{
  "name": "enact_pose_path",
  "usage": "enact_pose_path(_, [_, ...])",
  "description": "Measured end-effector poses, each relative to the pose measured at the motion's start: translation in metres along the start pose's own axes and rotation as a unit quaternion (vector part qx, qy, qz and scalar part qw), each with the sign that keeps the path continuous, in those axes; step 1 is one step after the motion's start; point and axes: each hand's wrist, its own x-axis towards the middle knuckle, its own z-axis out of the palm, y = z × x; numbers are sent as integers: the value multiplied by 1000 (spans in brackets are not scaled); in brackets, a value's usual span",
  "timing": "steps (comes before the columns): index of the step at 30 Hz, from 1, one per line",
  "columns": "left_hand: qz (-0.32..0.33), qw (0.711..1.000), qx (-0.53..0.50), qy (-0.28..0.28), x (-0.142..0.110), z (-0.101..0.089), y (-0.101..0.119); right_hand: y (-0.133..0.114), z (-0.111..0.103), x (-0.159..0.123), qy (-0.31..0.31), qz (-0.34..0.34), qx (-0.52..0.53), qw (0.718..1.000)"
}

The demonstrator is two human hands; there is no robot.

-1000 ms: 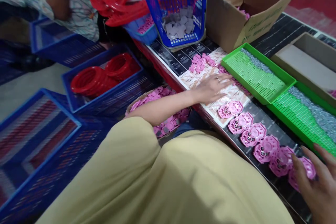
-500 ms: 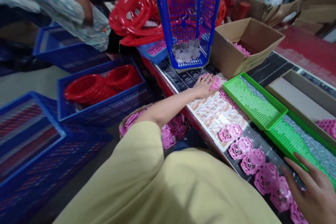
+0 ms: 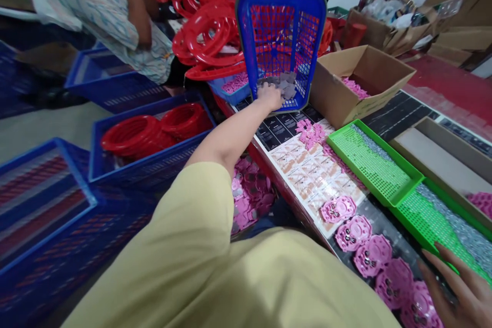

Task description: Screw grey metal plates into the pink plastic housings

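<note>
My left hand point(image 3: 270, 96) reaches into the tilted blue basket point(image 3: 243, 36), down among flat grey pieces point(image 3: 289, 87). Its fingertips are lost among those pieces, so I cannot see a grip. At the lower right my right hand point(image 3: 463, 289) has its fingers spread, holding nothing, beside a row of pink plastic parts with small shiny metal bits. The nearest pink part point(image 3: 418, 305) lies just left of its fingers. Smaller pink pieces point(image 3: 310, 133) are heaped on the table in front of the basket.
Green trays point(image 3: 374, 161) with small metal pieces line the table's right side, beside a cardboard box point(image 3: 334, 87). Blue crates point(image 3: 154, 166) with red rings stand on the left. Another person's arm point(image 3: 140, 15) is at the upper left. Pink parts point(image 3: 251, 195) lie below the table edge.
My left hand has left the small pink pieces and moved up and left into the blue basket. My right hand stays spread near the row, slightly lower in view.
</note>
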Motion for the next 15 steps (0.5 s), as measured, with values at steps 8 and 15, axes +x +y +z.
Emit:
enact_pose_path(8, [42,999,27,-11,20,1,-4,11,3,-16,-9,64,33,997])
enact_pose_path(15, [60,998,-27,-4,39,7,1,15,5,-25,-48,106,33,993])
